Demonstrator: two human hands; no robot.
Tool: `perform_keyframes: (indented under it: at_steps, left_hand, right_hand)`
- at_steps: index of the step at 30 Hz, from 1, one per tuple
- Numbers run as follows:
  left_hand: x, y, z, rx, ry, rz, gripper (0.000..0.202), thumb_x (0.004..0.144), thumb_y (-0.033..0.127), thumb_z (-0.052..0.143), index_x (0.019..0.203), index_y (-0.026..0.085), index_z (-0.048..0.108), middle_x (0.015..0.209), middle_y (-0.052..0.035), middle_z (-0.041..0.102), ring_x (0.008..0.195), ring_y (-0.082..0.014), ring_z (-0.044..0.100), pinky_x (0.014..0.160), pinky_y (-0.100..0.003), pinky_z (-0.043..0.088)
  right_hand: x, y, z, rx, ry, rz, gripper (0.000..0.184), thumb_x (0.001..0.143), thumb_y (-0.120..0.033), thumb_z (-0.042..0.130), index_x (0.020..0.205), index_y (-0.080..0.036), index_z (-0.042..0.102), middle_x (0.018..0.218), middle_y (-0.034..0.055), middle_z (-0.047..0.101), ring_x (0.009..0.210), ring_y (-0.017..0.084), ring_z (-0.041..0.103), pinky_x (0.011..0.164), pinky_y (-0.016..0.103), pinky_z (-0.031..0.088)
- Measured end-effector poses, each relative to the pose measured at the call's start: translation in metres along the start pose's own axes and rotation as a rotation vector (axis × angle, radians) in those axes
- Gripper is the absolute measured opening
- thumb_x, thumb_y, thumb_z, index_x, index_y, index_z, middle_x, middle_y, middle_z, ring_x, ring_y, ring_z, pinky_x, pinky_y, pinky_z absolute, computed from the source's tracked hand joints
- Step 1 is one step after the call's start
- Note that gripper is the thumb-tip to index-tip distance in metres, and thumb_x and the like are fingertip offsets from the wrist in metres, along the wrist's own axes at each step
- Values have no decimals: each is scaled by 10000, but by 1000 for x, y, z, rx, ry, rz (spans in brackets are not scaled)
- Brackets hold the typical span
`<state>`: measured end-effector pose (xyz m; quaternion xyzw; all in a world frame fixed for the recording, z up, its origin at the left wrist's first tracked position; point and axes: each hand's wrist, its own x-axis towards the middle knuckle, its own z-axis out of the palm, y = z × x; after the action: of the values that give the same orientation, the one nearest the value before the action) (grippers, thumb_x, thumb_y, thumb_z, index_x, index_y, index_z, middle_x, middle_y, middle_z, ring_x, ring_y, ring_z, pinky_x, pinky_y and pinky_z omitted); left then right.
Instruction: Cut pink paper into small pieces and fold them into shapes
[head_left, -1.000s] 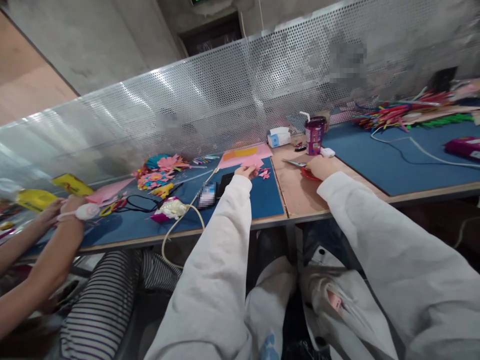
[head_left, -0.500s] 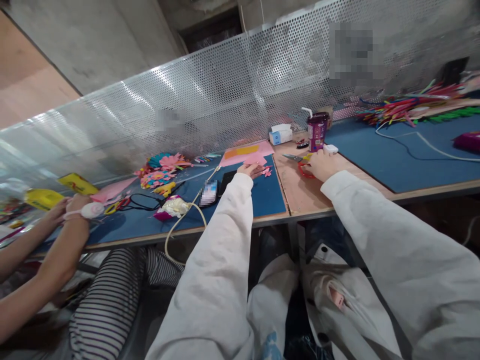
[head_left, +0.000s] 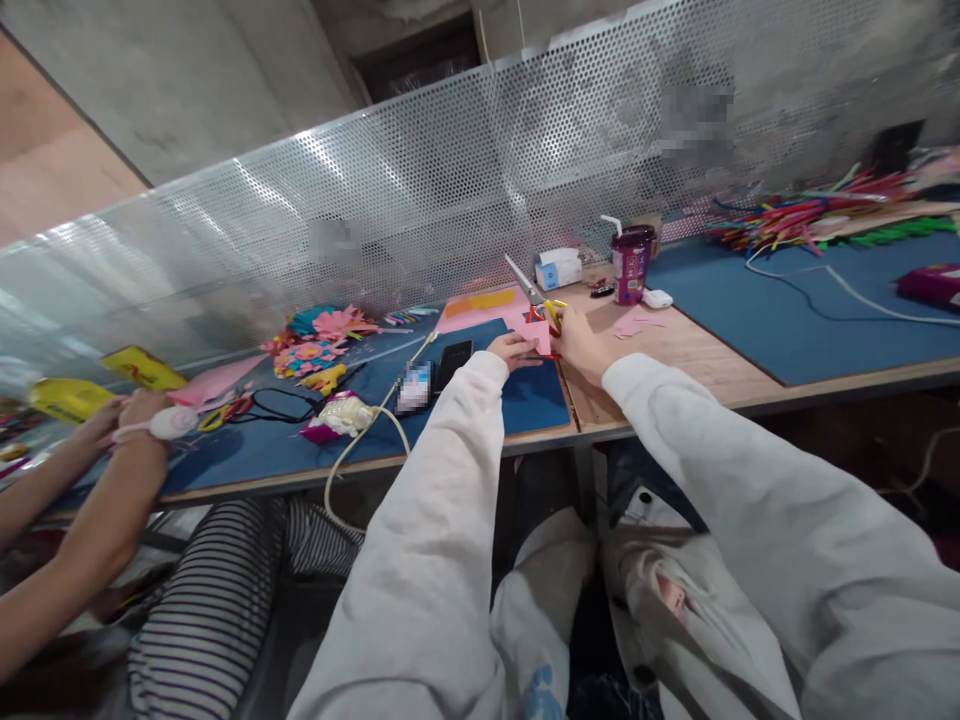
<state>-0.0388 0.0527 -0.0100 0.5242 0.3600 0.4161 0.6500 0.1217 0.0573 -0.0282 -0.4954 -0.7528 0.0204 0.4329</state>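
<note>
A small piece of pink paper (head_left: pixel 537 338) is pinched in my left hand (head_left: pixel 514 350), above the right end of a blue mat. My right hand (head_left: pixel 586 344) grips scissors (head_left: pixel 553 312) with red and yellow handles. Their blades point up and to the left, just behind the paper. Whether the blades touch the paper I cannot tell. Pink paper scraps (head_left: pixel 637 320) lie on the bare wood to the right of my right hand. Larger pink sheets with an orange strip (head_left: pixel 480 300) lie behind my left hand.
A purple cup with a straw (head_left: pixel 631 264) and a tissue pack (head_left: pixel 559 268) stand at the back. Left lie two phones (head_left: pixel 415 388), a cable and paper flowers (head_left: pixel 311 350). A co-worker's hands (head_left: pixel 142 412) work at far left. Colourful pipe cleaners (head_left: pixel 795 215) lie right.
My right hand has lifted the scissors and brought them left, next to the paper in my left hand. Pink scraps now show on the wood where my right hand was.
</note>
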Motion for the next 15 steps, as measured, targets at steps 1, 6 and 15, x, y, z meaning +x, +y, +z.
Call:
perform_keyframes:
  at_steps: [1,6,15]
  left_hand:
    - [1,-1,-1,7,8,6,195,589,96,758,725,86,619,652,-46,655,640,-170,656,858,-501,470]
    - [0,-2,-6,47,-73,-38,240,601,87,746,819,79,646,730,-97,682,697,-212,671,810,-474,498]
    - [-3,1,-15,62,31,7,223,644,141,726,836,82,629,831,-138,691,751,-239,682,690,-367,547]
  right_hand:
    - [0,0,2,-20,-7,18,435,737,-225,555,1136,-83,457,1101,213,532,1032,307,492,843,420,404]
    - [0,9,-9,-180,-39,92,525,684,-358,644,1106,-82,497,1088,204,529,1027,334,470,873,433,370]
    - [3,15,-33,-316,57,-60,631,699,-461,570,1151,-37,457,1143,230,456,1096,371,375,933,490,268]
